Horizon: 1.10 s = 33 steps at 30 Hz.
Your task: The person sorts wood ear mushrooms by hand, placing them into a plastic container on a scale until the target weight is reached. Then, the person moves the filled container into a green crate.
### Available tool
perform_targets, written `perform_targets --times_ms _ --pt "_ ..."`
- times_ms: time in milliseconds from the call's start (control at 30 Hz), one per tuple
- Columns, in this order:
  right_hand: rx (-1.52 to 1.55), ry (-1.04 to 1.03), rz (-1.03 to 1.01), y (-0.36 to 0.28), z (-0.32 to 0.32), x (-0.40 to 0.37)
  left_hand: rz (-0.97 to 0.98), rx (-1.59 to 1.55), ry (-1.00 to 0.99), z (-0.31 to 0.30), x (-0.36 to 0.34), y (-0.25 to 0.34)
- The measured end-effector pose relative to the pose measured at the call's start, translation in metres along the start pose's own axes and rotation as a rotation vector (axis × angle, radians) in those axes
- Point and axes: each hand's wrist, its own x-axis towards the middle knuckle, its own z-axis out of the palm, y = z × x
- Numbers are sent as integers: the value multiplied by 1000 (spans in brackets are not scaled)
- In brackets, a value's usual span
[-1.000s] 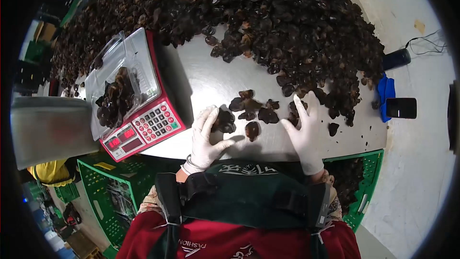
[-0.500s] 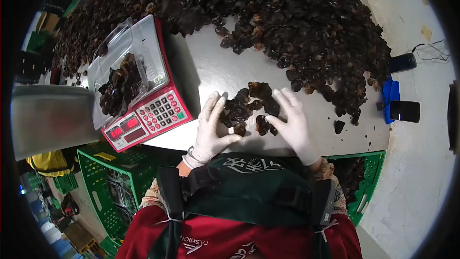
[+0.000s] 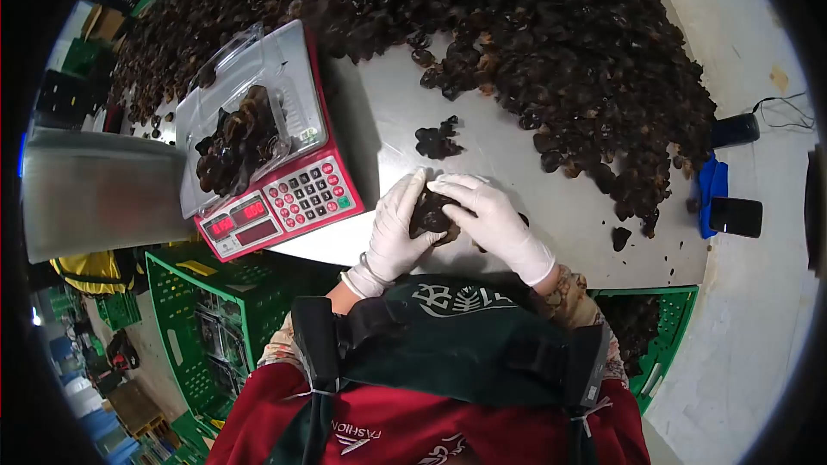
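Note:
A small bunch of dark, shiny, fungus-like pieces (image 3: pixel 429 215) lies between my two gloved hands near the front edge of the metal table. My left hand (image 3: pixel 398 228) is curved round its left side, and my right hand (image 3: pixel 493 220) covers it from the right, the fingers of both closed in on it. Just beyond my hands sits a separate small clump (image 3: pixel 438 139). To the left, a red-and-white scale (image 3: pixel 332 174) with lit red digits bears a clear plastic container (image 3: pixel 280 103) holding more dark pieces (image 3: pixel 237 142).
A large heap of the same pieces (image 3: pixel 551 43) spreads over the back and right of the table (image 3: pixel 379 95). A phone (image 3: pixel 736 217) rests at the right edge by a blue object (image 3: pixel 711 194). Green crates (image 3: pixel 198 310) stand below, beside a grey bin (image 3: pixel 103 198).
Both hands have come together round the pieces that were spread between them. A small clump now lies apart, beyond my hands. The whole view has shifted slightly.

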Motion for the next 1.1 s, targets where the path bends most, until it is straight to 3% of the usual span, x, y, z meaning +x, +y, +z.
perform_targets --times_ms 33,267,300,367,467,533,600,667,733,867,933,1000,1033,1100 --pt "81 8 40 -19 -3 0 6 4 -6 -2 -4 1" --pt "-289 91 48 -31 -60 -43 -66 -11 -179 -39 -20 21" --pt "-304 64 103 -32 -55 -51 8 8 -145 -36 -25 15" --pt "-336 11 213 -30 -42 -60 -54 63 -140 -32 -27 15" --pt "-403 -87 86 -12 -4 -48 -108 36 -107 -25 -17 20" --pt "-182 60 -76 -19 19 -25 -74 -1 -22 -17 -11 12" --pt "-20 145 -97 -24 21 4 -138 -100 94 -13 -9 12" --pt "41 82 -109 -25 2 33 -207 -116 100 -14 -14 11" --pt "-66 74 -170 -14 -14 60 -130 -35 108 -15 -16 11" --pt "-194 133 -138 21 -16 95 -152 51 76 -15 -13 19" --pt "-322 116 -223 36 -4 100 -158 102 45 -16 -9 17" --pt "-229 44 -134 30 1 91 -209 54 33 -18 -9 19" --pt "-60 -27 63 13 -4 85 -186 57 42 -20 -9 18" --pt "-25 -17 109 13 -6 74 -204 51 37 -20 -10 17"
